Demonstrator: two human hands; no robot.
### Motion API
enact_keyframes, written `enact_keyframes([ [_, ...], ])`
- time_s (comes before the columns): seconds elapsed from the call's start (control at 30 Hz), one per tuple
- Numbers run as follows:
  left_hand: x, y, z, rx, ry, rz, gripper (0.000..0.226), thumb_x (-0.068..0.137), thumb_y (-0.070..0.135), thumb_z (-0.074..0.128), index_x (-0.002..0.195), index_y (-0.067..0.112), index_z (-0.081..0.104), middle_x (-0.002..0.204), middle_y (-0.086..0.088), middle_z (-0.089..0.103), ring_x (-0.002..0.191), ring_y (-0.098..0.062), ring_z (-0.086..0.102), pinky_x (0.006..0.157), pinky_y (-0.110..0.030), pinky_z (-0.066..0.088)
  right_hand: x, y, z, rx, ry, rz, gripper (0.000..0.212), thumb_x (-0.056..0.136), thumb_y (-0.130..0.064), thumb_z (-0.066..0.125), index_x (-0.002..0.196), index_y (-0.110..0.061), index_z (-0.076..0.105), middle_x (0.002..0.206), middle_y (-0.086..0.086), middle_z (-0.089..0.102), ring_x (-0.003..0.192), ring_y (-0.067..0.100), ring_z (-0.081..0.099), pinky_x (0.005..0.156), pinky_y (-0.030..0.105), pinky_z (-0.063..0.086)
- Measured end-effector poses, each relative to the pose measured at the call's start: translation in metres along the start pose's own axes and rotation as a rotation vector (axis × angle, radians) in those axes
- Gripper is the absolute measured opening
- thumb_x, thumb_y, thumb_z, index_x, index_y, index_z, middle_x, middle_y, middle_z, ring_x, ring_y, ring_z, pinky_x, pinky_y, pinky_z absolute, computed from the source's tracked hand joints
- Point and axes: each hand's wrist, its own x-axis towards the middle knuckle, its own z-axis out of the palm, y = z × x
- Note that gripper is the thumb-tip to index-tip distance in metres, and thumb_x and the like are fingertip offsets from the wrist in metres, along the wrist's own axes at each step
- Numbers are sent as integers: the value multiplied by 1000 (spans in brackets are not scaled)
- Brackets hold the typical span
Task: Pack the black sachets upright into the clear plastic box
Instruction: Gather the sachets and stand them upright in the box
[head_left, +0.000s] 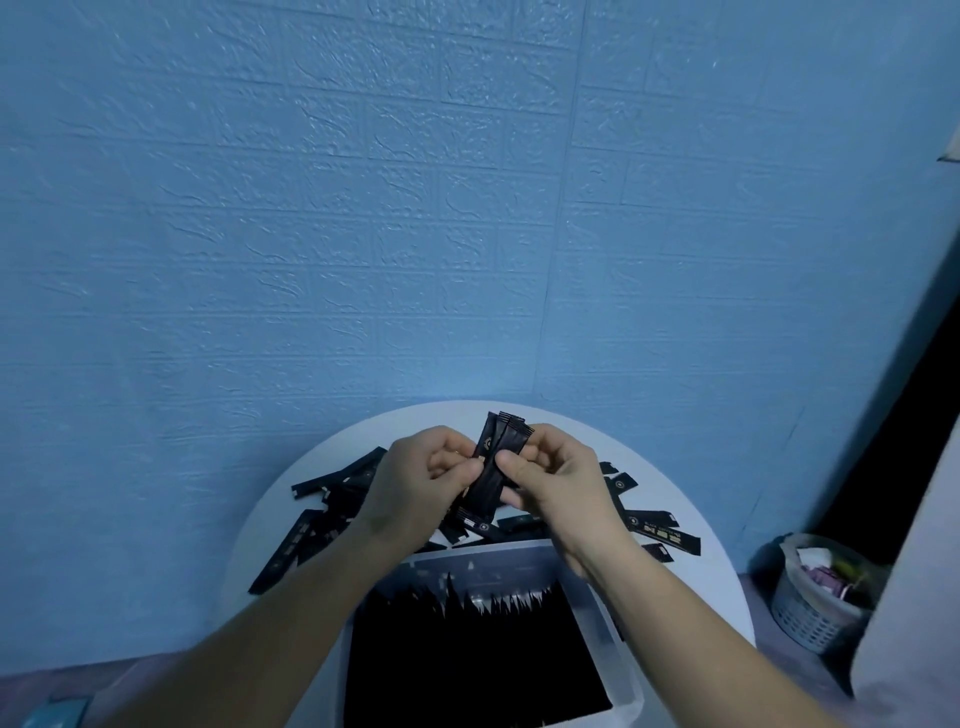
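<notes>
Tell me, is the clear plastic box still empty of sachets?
No, the clear plastic box already holds many black sachets standing packed inside it.

Home corner: brick-pattern wallpaper (363, 208), wastebasket (815, 597).

Both hands, left hand (415, 483) and right hand (558, 486), pinch a small bundle of sachets (491, 467) above the box (597, 597), apparently nearly full; loose sachets (311, 530) litter the surface (717, 587).
</notes>
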Motion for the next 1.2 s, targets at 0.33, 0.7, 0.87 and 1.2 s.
enact_keyframes([
  [0.33,-11,8,-7,16,-39,30,18,83,7,80,94,18,72,81,0,76,70,-13,72,68,-22,57,-15,-7,12,-58,-26,33,12,92,-7,75,102,-1,73,83,15,64,78,18,64,66,28,61],
  [0.7,0,2,-19,131,-114,94,21,81,12,79,79,31,72,58,7,65,51,-8,57,54,-18,43,-10,-8,22,-178,-134,10,19,100,-2,63,104,-11,79,78,13,58,71,16,55,68,23,55],
  [0.87,14,-11,-31,65,-167,12,27,77,28,81,102,22,74,84,-1,75,71,-16,71,69,-25,58,-1,-7,19,-150,-79,90,15,97,-7,68,95,5,59,77,12,53,68,13,59,64,23,58],
  [1.2,24,-82,-41,1051,-633,18,22,95,38,64,117,40,66,117,11,58,118,-12,49,102,-38,37,0,-2,-2,-88,-147,144,24,98,-7,68,80,-17,55,73,7,50,76,12,60,84,38,62],
])
